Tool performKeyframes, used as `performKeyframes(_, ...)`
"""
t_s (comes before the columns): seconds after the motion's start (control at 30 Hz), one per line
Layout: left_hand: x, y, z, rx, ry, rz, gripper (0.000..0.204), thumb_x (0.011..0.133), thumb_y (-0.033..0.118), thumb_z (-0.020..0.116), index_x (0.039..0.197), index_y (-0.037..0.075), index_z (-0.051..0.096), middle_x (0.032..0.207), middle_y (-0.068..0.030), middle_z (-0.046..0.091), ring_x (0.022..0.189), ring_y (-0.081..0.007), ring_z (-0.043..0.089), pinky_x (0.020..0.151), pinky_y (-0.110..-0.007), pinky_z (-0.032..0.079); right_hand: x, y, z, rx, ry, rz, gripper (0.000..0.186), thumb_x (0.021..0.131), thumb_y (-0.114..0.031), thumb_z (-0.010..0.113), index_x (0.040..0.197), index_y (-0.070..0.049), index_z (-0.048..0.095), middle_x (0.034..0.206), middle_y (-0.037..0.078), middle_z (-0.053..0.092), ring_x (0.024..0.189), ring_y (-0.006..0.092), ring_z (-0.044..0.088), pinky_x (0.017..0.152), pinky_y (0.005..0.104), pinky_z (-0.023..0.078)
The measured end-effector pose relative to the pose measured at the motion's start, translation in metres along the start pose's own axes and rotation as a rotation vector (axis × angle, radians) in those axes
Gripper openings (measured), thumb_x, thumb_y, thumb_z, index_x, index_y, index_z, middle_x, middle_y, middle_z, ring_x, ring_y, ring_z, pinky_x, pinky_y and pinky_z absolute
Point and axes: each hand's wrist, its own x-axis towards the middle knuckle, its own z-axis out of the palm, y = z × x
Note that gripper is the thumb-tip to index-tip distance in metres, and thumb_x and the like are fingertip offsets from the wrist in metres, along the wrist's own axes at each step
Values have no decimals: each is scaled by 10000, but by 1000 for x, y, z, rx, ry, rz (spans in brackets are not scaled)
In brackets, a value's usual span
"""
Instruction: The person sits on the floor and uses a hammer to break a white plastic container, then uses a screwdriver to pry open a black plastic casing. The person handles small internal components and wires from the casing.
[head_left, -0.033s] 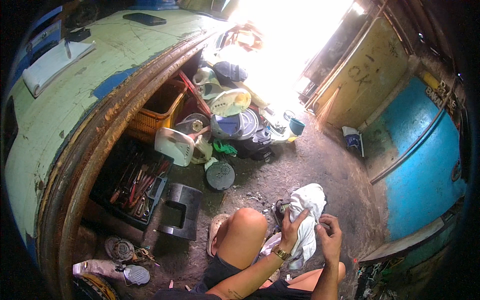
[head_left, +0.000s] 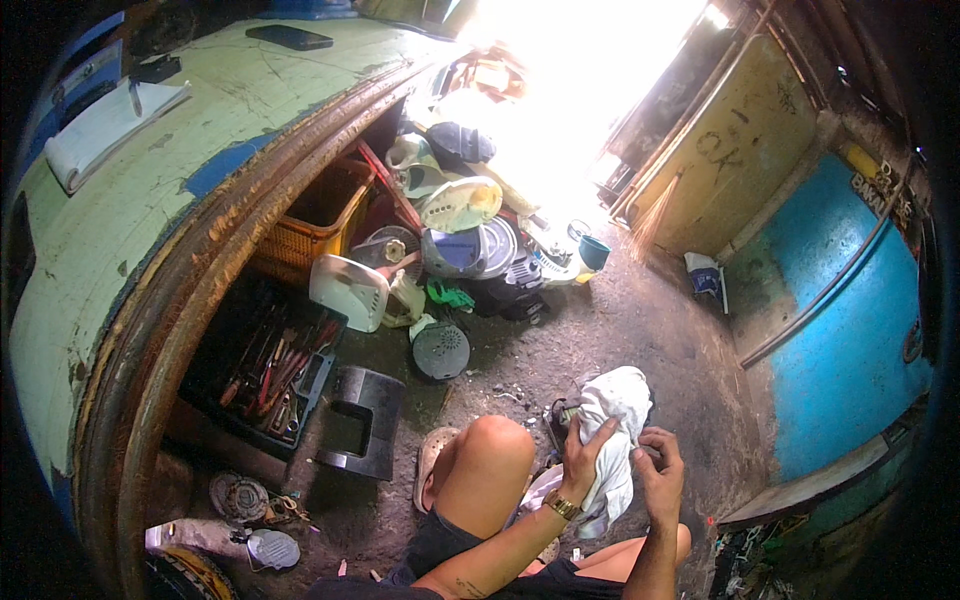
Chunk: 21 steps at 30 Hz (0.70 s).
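Observation:
A white cloth (head_left: 617,395) is bunched over a dark object (head_left: 562,411), of which only a small part shows at its left side; its kind I cannot make out. My left hand (head_left: 588,460), with a gold watch at the wrist, grips the cloth from the near left, fingers spread across its folds. At the cloth's right edge my right hand (head_left: 660,468) has its fingers curled and thumb bent in toward them. What lies between those fingertips is too small to tell. The cloth's lower end hangs between my knees.
An open toolbox (head_left: 265,375) full of hand tools stands at left, its black lid-like piece (head_left: 362,422) beside it. Ahead lies a pile of fan and appliance parts (head_left: 470,235). A green-topped bench (head_left: 230,90) runs along the left; a blue panel (head_left: 850,310) leans at right.

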Motion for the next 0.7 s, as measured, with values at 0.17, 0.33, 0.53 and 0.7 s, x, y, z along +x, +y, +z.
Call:
performKeyframes(0.17,-7,11,-4,619,151,248,278,879,245,723,964,-10,653,983,-112,658,913,-185,598,823,-317,457,-4,17,1,-44,72,151,323,910,-173,679,1171,-8,584,1219,148,580,1116,212,579,901,358,495)
performKeyframes(0.33,-5,31,2,190,-86,55,230,877,178,735,1013,-2,685,946,-53,706,852,-103,613,777,-272,485,-17,68,12,387,5,453,489,1027,-304,470,1368,47,457,1336,194,545,1212,269,550,1011,382,432)
performKeyframes(0.53,-1,28,-3,31,-116,-52,268,889,130,712,1118,-9,688,1009,-52,715,884,-98,638,785,-242,502,-14,37,27,528,15,530,525,1049,-335,426,1374,76,447,1318,187,567,1121,278,607,934,369,485)
performKeyframes(0.7,-2,24,0,43,-116,-63,267,891,163,722,1098,-2,693,979,-42,718,856,-90,632,767,-248,502,-16,51,19,516,4,507,534,1040,-349,466,1357,81,465,1279,173,593,1099,262,607,936,365,477)
